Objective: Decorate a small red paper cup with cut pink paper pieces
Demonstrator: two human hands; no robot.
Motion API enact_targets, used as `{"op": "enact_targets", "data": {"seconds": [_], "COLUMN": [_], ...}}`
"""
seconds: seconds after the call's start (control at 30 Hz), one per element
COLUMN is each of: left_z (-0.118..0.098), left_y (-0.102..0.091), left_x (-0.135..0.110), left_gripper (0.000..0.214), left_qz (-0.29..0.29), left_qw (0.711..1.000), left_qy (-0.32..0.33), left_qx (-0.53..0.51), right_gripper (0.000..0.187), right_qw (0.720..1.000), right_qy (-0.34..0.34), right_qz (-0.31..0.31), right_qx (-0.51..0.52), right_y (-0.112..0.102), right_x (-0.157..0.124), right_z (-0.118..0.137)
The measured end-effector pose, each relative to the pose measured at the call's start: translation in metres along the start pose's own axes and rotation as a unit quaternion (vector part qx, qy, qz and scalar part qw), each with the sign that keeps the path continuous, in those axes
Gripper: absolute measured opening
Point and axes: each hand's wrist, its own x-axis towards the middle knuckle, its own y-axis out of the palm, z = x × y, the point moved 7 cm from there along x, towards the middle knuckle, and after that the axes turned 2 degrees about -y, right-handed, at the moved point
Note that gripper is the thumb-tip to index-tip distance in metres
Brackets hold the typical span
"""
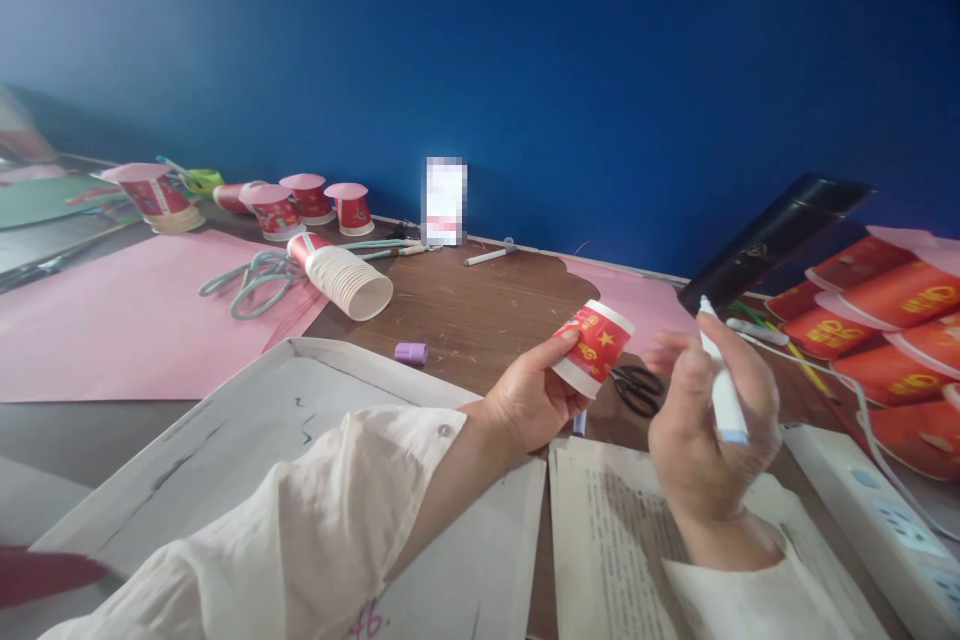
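My left hand [529, 403] is closed around a small red paper cup [596, 345] with yellow star marks, held tilted above the wooden table [472, 310]. My right hand [712, 425] grips a white marker pen [721, 388] with its tip pointing up, just right of the cup. Black scissors [637, 387] lie on the table between the two hands. Printed paper sheets [615, 540] lie under my right wrist.
A lying stack of paper cups [345, 278] and a teal cord [255, 282] rest on pink paper [127, 315]. Upturned red cups [311, 198] stand by the blue wall. A purple cap [411, 352], a power strip [877, 515], red cut pieces [885, 330] and a black cylinder [772, 235] are nearby.
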Motion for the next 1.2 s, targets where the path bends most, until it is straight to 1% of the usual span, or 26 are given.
{"op": "enact_targets", "data": {"seconds": [0.07, 0.17, 0.23, 0.27, 0.33, 0.37, 0.43, 0.5, 0.53, 0.6, 0.67, 0.77, 0.83, 0.97, 1.03, 1.2], "left_z": [0.003, 0.008, 0.012, 0.014, 0.018, 0.019, 0.020, 0.021, 0.022, 0.023, 0.020, 0.014, 0.009, 0.006, 0.005, 0.005], "left_y": [0.001, 0.004, 0.005, 0.005, 0.003, 0.004, 0.009, 0.014, 0.015, 0.012, 0.008, 0.006, 0.005, 0.005, 0.006, 0.007], "left_x": [-0.001, -0.003, -0.004, -0.004, -0.005, -0.006, -0.007, -0.009, -0.009, -0.008, -0.005, -0.002, -0.001, -0.003, -0.005, -0.006], "left_gripper": [0.034, 0.036, 0.033, 0.031, 0.030, 0.030, 0.032, 0.034, 0.035, 0.035, 0.033, 0.030, 0.029, 0.027, 0.025, 0.024], "left_qz": [-0.001, 0.017, 0.022, 0.018, 0.008, 0.011, 0.042, 0.081, 0.088, 0.075, 0.052, 0.041, 0.036, 0.017, 0.015, 0.020], "left_qw": [1.000, 0.999, 0.998, 0.998, 0.997, 0.997, 0.997, 0.994, 0.992, 0.992, 0.994, 0.997, 0.997, 0.998, 0.997, 0.997], "left_qy": [-0.015, -0.031, -0.046, -0.054, -0.066, -0.065, -0.048, -0.030, -0.024, -0.013, 0.004, 0.034, 0.048, 0.054, 0.058, 0.055], "left_qx": [0.003, 0.018, 0.027, 0.032, 0.039, 0.042, 0.051, 0.072, 0.085, 0.101, 0.092, 0.055, 0.042, 0.039, 0.038, 0.049], "right_gripper": [0.036, 0.041, 0.044, 0.045, 0.043, 0.040, 0.037, 0.035, 0.034, 0.036, 0.038, 0.041, 0.039, 0.026, 0.021, 0.021], "right_qw": [0.997, 0.978, 0.970, 0.970, 0.978, 0.983, 0.991, 0.994, 0.994, 0.994, 0.993, 0.995, 0.997, 0.995, 0.992, 0.984], "right_qy": [0.065, 0.181, 0.216, 0.215, 0.180, 0.155, 0.113, 0.101, 0.100, 0.097, 0.096, 0.083, 0.057, -0.010, -0.037, -0.079], "right_qz": [-0.004, 0.014, 0.041, 0.056, 0.075, 0.076, 0.062, 0.050, 0.049, 0.057, 0.060, 0.028, 0.014, 0.066, 0.082, 0.081], "right_qx": [0.035, 0.103, 0.106, 0.096, 0.069, 0.054, 0.025, 0.009, 0.006, 0.000, -0.014, -0.043, -0.054, -0.072, -0.093, -0.141], "right_y": [0.004, 0.014, 0.020, 0.022, 0.024, 0.023, 0.022, 0.021, 0.022, 0.023, 0.022, 0.011, 0.004, 0.003, 0.004, 0.003], "right_x": [-0.001, -0.005, -0.008, -0.008, -0.007, -0.005, -0.003, -0.003, -0.003, -0.003, -0.003, 0.001, 0.004, 0.006, 0.006, 0.006], "right_z": [-0.017, -0.043, -0.050, -0.050, -0.043, -0.039, -0.031, -0.029, -0.029, -0.029, -0.030, -0.027, -0.019, 0.001, 0.008, 0.013]}}
